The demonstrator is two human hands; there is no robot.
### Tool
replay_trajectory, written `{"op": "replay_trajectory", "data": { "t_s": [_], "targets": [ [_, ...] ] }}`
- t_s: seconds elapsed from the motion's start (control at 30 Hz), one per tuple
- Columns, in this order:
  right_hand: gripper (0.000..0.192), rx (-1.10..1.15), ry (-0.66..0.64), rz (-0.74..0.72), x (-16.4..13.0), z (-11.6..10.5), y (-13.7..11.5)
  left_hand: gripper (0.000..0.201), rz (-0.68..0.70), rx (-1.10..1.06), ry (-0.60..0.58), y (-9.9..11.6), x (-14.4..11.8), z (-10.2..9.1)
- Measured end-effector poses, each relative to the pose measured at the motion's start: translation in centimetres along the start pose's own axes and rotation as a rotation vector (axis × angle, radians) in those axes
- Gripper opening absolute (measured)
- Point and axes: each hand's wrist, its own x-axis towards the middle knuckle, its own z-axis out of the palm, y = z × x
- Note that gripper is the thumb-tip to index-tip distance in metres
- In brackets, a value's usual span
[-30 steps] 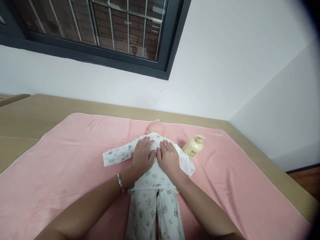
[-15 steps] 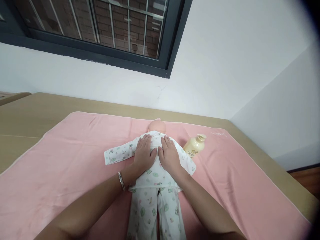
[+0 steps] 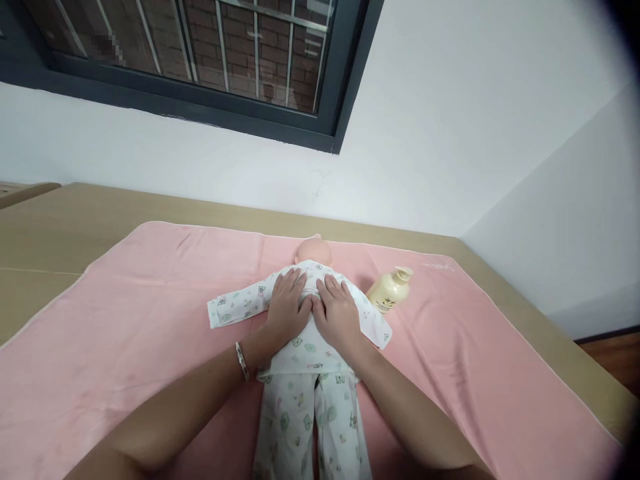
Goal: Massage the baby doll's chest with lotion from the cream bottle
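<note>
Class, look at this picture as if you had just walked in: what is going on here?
A person has both hands flat on the chest of a baby doll, the left hand and right hand side by side, fingers spread. The doll wears white printed pyjamas and lies on a pink towel spread over a tan surface. A cream pump bottle lies on the towel to the doll's right. A bracelet sits on the left wrist.

Left hand (image 3: 286, 308) and right hand (image 3: 339, 312) lie flat on the doll (image 3: 309, 347), a lotion bottle (image 3: 389, 291) nearby.
</note>
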Motion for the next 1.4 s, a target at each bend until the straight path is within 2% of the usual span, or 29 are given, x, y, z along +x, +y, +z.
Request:
{"op": "replay_trajectory", "data": {
  "t_s": [0.17,0.37,0.67,0.8,0.9,1.03,1.17,1.27,1.4],
  "targets": [
    [0.049,0.057,-0.092,0.069,1.4,-0.1,1.5,0.036,0.035,0.04,0.095,0.5,-0.1,-0.3],
    [0.049,0.058,-0.084,0.075,1.4,0.0,1.8,0.028,0.077,0.049,0.15,0.7,-0.1,-0.6],
    [0.041,-0.069,0.06,0.023,0.2,-0.1,0.0,0.048,-0.038,0.023,-0.023,0.4,0.3,-0.3],
    [0.041,-0.106,0.069,0.025,-0.2,0.1,-0.6,0.048,-0.025,0.027,-0.064,0.5,0.4,-0.3],
    [0.045,-0.089,0.034,0.037,0.1,0.2,-0.3,0.042,0.034,0.024,-0.031,0.5,0.2,-0.3],
    [0.049,0.026,-0.054,0.019,1.4,0.2,1.3,0.03,0.119,-0.019,0.094,0.4,-0.1,-0.2],
    [0.048,0.086,-0.082,-0.025,2.2,0.0,2.4,0.027,0.126,-0.033,0.168,0.5,-0.3,-0.2],
    [0.045,0.047,-0.047,-0.024,1.8,0.1,1.8,0.028,0.098,-0.032,0.155,0.5,-0.2,-0.2],
    [0.042,-0.037,0.027,0.015,0.7,0.2,0.1,0.038,0.022,0.001,0.039,0.4,0.2,-0.2]
  ]
}}
